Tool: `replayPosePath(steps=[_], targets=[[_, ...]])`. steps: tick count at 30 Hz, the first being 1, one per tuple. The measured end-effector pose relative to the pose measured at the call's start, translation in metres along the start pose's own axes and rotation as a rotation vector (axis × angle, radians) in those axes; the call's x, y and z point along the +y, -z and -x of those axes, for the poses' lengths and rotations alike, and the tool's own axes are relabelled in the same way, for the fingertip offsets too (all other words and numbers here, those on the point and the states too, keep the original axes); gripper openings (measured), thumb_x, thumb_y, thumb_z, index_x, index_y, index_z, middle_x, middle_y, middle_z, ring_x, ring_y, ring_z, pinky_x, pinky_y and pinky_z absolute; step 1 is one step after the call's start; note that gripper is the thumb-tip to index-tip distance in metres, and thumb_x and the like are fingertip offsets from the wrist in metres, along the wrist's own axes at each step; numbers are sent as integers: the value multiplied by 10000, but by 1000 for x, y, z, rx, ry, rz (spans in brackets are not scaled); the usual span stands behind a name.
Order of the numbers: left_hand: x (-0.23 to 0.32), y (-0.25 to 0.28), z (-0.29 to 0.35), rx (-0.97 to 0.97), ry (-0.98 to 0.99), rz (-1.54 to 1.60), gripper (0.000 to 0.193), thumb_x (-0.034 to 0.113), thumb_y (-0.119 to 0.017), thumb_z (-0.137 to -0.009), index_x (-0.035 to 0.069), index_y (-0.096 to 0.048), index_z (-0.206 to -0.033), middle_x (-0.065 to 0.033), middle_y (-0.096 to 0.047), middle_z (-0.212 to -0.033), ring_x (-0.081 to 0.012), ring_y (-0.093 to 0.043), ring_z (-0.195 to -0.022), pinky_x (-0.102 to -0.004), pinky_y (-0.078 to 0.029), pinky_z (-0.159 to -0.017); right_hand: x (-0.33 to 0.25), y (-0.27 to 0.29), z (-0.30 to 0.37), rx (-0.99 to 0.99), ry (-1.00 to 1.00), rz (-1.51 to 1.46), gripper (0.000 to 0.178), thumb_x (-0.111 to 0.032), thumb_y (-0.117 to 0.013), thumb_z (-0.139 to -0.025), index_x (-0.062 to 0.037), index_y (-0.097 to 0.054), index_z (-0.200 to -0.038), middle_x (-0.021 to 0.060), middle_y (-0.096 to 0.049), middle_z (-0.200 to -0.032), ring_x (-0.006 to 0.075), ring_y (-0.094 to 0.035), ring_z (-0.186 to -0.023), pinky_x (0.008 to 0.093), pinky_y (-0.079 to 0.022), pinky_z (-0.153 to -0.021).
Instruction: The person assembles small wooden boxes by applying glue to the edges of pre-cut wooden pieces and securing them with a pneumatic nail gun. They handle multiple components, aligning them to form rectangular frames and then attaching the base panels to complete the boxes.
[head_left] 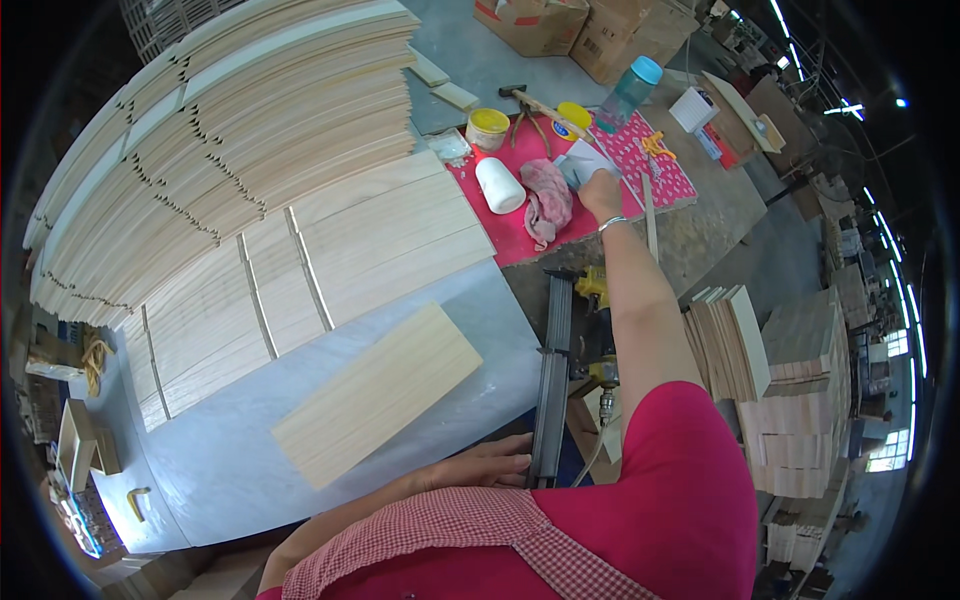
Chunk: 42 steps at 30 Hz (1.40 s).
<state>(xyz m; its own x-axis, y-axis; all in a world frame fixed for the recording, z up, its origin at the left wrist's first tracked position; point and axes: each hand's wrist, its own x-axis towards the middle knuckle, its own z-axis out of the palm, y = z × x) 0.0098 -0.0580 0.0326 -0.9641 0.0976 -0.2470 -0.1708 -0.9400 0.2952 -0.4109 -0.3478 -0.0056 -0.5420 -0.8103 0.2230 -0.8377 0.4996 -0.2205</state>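
White paper [592,153] lies just beyond the right grip [602,194].

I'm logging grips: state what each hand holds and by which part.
The right hand is at the near side of a pale item, the left hand at the lower end of grey rails; whether either grips cannot be told.

Deep-pink top [700,520], short right sleeve [668,420]. Over it, red-and-white small-checked apron [430,522] with a broad matching strap [580,562]. Slim silvery bangle [612,224], right wrist. Hands [601,196] bare.
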Motion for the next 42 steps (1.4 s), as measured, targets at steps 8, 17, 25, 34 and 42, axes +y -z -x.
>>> replayPosePath(steps=[8, 17, 25, 34, 42], targets=[[-8, 12, -6, 22, -15, -118, 929, 389, -645, -1011, 53, -54, -1643, -227, -431, -1541, -276, -574, -1305, -386, -473, -1131, 19, 46, 25, 44, 10, -76, 239, -155, -690, -850, -2, -752, -1023, 254, -738, -992, 428, -720, -941, 502, -567, -836], [-29, 11, -9, 79, -69, -113, 1057, 407, -702, -978, 56, 42, -1640, -192, -447, -1523, -281, -384, -1470, -523, -259, -1241, -1, 88, 266, -81, 110, -706, 201, -59, -724, -877, 10, -739, -1065, 147, -708, -761, 179, -675, -643, 315, -529, -641], [-33, 2, -10, 125, -82, -193, 1114, 448, -725, -950, 53, 57, -1639, -211, -434, -1533, -310, -372, -1475, -556, -240, -1238, -2, 79, 280, -6, 145, -640, 202, -49, -729, -858, 32, -740, -1043, 181, -717, -802, 254, -692, -658, 344, -534, -650], [-32, -4, -10, 157, -80, -227, 1132, 456, -740, -935, 46, 46, -1640, -224, -424, -1539, -317, -370, -1474, -559, -236, -1233, -7, 70, 282, 3, 178, -558, 205, -89, -736, -864, 22, -737, -1036, 190, -691, -857, 333, -691, -740, 421, -539, -706], [-34, -4, -12, 173, -96, -303, 1151, 402, -765, -924, 14, 57, -1630, -249, -420, -1525, -305, -436, -1419, -507, -348, -1185, -10, 71, 287, 9, 331, -252, 227, -135, -715, -886, -10, -733, -1074, 194, -612, -1042, 377, -603, -988, 469, -492, -875]])
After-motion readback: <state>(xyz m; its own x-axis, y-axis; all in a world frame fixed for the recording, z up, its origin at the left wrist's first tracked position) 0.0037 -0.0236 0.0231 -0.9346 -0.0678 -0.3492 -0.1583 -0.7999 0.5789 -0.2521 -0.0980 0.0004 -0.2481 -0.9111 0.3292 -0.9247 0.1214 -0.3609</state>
